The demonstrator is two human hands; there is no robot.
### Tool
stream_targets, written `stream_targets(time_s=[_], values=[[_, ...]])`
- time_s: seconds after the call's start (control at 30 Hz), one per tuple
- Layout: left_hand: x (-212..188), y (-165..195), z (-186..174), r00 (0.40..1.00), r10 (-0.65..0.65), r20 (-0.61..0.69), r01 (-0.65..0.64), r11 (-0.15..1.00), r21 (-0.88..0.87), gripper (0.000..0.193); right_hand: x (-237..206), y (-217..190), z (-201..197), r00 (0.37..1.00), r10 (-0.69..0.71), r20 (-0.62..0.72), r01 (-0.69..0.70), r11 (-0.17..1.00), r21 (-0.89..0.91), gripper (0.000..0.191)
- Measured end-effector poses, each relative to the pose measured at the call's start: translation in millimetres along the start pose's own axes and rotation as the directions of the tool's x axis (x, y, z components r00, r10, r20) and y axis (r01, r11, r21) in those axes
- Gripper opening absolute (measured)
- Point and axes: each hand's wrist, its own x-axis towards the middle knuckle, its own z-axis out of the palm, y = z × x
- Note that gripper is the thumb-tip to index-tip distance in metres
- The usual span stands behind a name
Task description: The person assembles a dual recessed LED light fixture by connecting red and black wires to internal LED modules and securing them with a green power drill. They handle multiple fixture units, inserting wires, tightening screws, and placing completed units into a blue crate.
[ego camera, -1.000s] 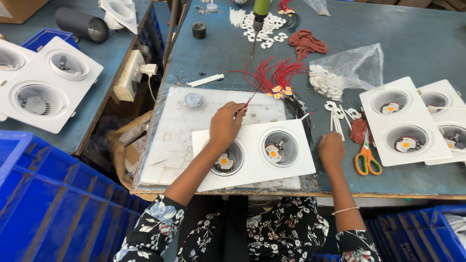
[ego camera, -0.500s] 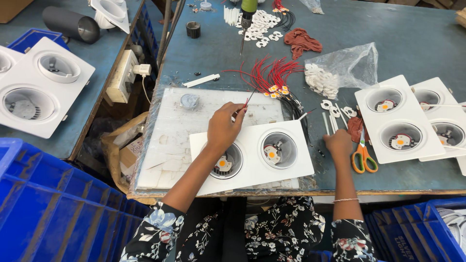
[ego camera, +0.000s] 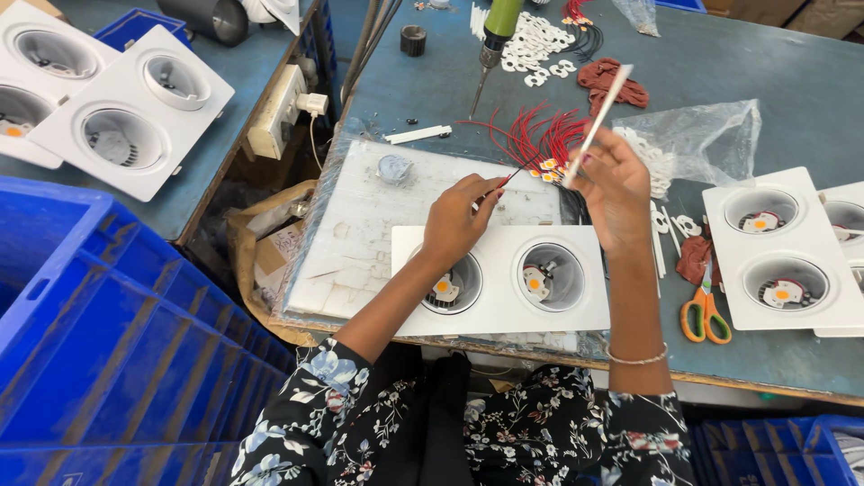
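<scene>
Fingers (ego camera: 475, 200) of the left hand (ego camera: 454, 225) are being pinched narrowly on a thin red wire (ego camera: 506, 180), just above the left cup of the white twin lamp housing (ego camera: 500, 281). That housing is being kept flat at the near edge of the table (ego camera: 765, 63), with a small orange-centred part showing in each cup. Beyond its right cup, the right hand (ego camera: 616, 184) is being held raised, its fingers closed around a slim white stick (ego camera: 598, 125) that is tilted up and away. Further back from the housing, a bundle of red wires (ego camera: 535, 139) is lying fanned out. By the look of it, one wire is being singled out and fitted; steady guiding toward a cup would be called for next.
</scene>
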Motion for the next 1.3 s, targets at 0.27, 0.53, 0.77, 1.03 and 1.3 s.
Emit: stream_targets(time_s=[0.27, 0.53, 0.77, 1.03, 1.3], values=[[0, 0, -1, 1.000, -0.010, -0.007, 0.010, 1.000, 0.012, 0.023, 18, 2, 44, 0.959, -0.262, -0.110, 0.209, 0.912, -0.353, 0.024], [-2, 0, -2, 1.000, 0.012, -0.013, -0.012, 1.000, -0.013, 0.022, 15, 10, 41, 0.962, -0.244, -0.121, 0.200, 0.935, -0.293, 0.023], [-2, -5, 0, 1.000, -0.013, 0.000, 0.013, 0.999, -0.034, 0.022, 9, 22, 43, 0.998, -0.065, -0.009, 0.059, 0.946, -0.319, 0.015], [0, -9, 0, 0.998, -0.051, 0.020, 0.053, 0.996, -0.072, 0.020, 5, 30, 47, 0.998, -0.025, -0.054, 0.007, 0.953, -0.303, 0.011], [0, -5, -2, 1.000, -0.015, 0.003, 0.015, 1.000, -0.027, 0.018, 3, 31, 43, 0.993, -0.065, -0.101, 0.029, 0.947, -0.321, 0.009]])
